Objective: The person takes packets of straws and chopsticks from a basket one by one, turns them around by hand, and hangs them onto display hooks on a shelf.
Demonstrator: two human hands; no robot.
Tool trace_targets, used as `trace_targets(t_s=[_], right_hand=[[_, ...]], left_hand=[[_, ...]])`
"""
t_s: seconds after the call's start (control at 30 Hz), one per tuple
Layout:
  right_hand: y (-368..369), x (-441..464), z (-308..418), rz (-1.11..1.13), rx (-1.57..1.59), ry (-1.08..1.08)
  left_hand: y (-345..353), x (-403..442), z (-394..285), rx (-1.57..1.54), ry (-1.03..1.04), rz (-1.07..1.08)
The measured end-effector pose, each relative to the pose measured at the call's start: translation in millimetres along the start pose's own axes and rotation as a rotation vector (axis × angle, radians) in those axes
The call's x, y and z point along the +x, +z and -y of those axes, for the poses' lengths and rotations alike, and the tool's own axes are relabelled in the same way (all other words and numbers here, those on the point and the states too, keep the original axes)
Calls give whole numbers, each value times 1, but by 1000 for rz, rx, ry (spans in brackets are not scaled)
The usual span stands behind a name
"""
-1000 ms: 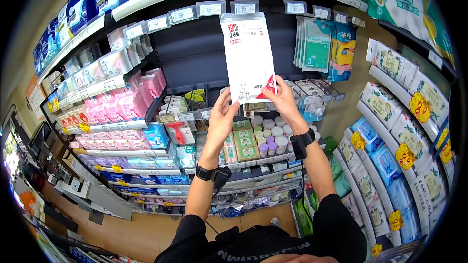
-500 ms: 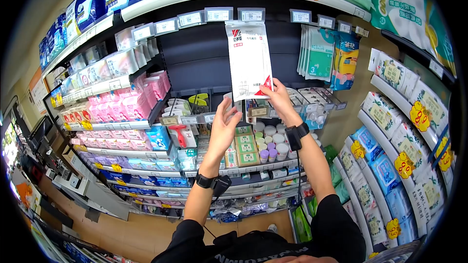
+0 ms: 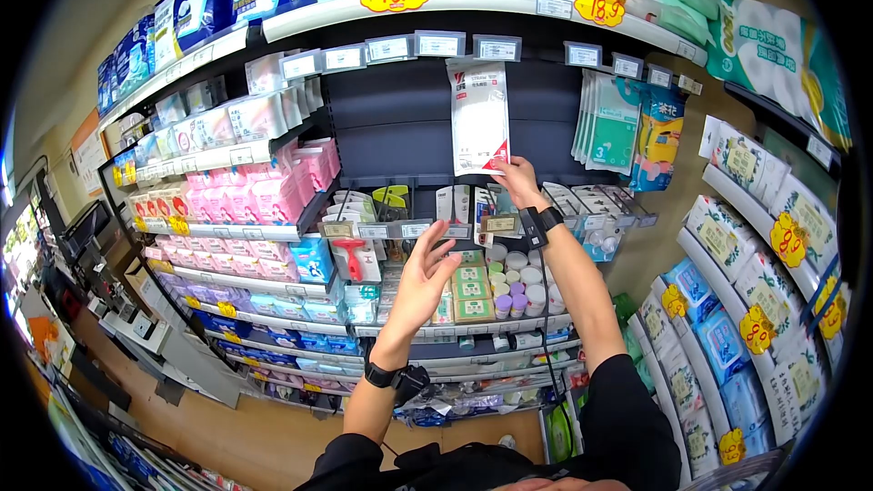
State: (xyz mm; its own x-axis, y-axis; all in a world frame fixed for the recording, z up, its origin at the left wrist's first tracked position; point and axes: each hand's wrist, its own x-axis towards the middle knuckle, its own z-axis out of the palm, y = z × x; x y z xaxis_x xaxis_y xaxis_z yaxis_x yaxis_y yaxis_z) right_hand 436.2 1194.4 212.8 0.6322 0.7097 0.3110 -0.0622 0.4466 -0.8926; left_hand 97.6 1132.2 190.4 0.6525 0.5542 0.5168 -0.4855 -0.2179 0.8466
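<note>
A tall, flat white packet (image 3: 480, 118) with a red lower corner hangs upright in front of the dark back panel. Its top edge sits just under a price tag (image 3: 496, 48); whether it is on the hook I cannot tell. My right hand (image 3: 518, 180) pinches the packet's lower right corner between thumb and fingers. Lower and to the left, my left hand (image 3: 424, 284) is raised with fingers apart and nothing in it. Behind that hand are a red-handled tool on a card (image 3: 351, 256) and boxed goods (image 3: 471, 286).
Green packs (image 3: 607, 123) and a blue-and-yellow pack (image 3: 657, 141) hang to the right. Pink packages (image 3: 273, 200) fill shelves on the left. Tissue packs (image 3: 727, 286) line the right-hand shelves. A white shelf edge (image 3: 482, 2) runs overhead, and round tubs (image 3: 523, 295) stand below.
My right hand has moved away from me with the packet, toward the back panel. My left hand has come away from the packet's lower edge. The view has shifted slightly.
</note>
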Motion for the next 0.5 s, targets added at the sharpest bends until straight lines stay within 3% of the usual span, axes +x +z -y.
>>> trace_targets(t_s=[0.23,0.3,0.43,0.5], right_hand=[[-1,-43,2,-189,-276,-36],[-14,-59,-15,-141,-310,-176],[-1,-188,9,223,-245,-216],[-3,-254,13,387,-210,-102]], left_hand=[[-7,-27,3,-9,-34,-53],[-9,-38,8,-16,-24,-41],[-11,-63,19,-52,-61,-19],[-9,-80,22,-39,-71,-15]])
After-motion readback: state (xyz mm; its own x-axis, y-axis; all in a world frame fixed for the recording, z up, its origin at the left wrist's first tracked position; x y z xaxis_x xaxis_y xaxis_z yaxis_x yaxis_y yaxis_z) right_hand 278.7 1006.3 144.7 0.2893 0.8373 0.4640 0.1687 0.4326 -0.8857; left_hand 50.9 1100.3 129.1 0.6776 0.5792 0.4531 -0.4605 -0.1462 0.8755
